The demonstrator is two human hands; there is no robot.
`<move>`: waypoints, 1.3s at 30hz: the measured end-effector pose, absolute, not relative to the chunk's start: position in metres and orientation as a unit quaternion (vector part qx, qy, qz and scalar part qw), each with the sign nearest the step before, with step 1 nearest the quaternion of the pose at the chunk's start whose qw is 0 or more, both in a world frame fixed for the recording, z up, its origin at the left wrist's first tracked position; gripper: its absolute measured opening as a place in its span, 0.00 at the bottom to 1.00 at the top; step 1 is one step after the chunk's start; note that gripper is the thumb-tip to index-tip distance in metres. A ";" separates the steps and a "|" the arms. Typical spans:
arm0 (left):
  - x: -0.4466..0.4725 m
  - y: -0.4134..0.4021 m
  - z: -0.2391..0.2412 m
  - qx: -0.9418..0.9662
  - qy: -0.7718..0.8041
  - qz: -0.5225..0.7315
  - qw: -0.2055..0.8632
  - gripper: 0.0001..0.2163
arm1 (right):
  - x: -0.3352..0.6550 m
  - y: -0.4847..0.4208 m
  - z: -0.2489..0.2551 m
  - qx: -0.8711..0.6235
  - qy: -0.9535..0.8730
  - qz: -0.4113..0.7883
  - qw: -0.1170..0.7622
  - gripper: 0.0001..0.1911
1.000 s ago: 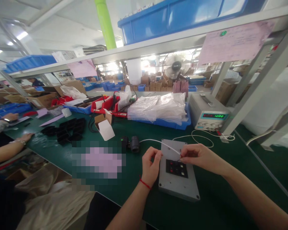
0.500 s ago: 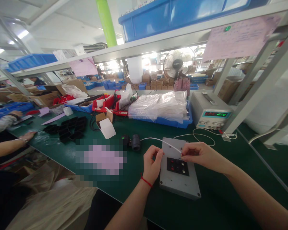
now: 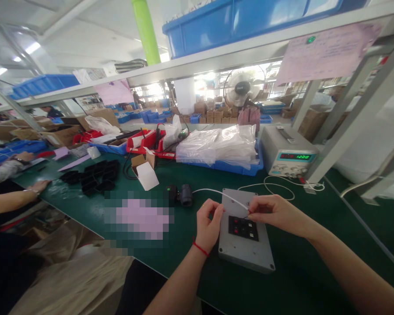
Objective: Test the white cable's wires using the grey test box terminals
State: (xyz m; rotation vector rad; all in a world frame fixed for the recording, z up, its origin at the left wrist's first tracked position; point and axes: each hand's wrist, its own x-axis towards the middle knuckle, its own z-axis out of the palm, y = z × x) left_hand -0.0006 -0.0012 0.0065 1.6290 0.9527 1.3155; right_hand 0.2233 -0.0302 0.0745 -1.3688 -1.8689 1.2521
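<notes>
Your right hand (image 3: 274, 213) pinches the white cable (image 3: 216, 193) over the grey test box (image 3: 246, 251) on the green surface (image 3: 190, 227); your left hand (image 3: 208, 223), fingers curled together, rests beside it.

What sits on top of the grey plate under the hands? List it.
On the grey plate sits a black block with small red and white parts. The right hand pinches a white cable above it. The left hand covers the plate's left edge.
</notes>
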 end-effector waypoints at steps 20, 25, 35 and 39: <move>-0.001 0.000 0.008 0.649 0.375 0.517 0.412 0.14 | 0.222 -0.031 0.074 -0.506 -0.688 0.453 0.256 0.15; -0.002 -0.001 0.008 0.651 0.374 0.515 0.414 0.14 | 0.222 -0.029 0.069 -0.513 -0.670 0.443 0.302 0.15; -0.004 -0.009 0.011 0.632 0.372 0.510 0.449 0.14 | 0.226 -0.026 0.062 -0.538 -0.640 0.406 0.368 0.19; -0.022 -0.032 0.014 0.622 0.387 0.485 0.478 0.15 | 0.217 -0.032 0.068 -0.538 -0.641 0.393 0.381 0.17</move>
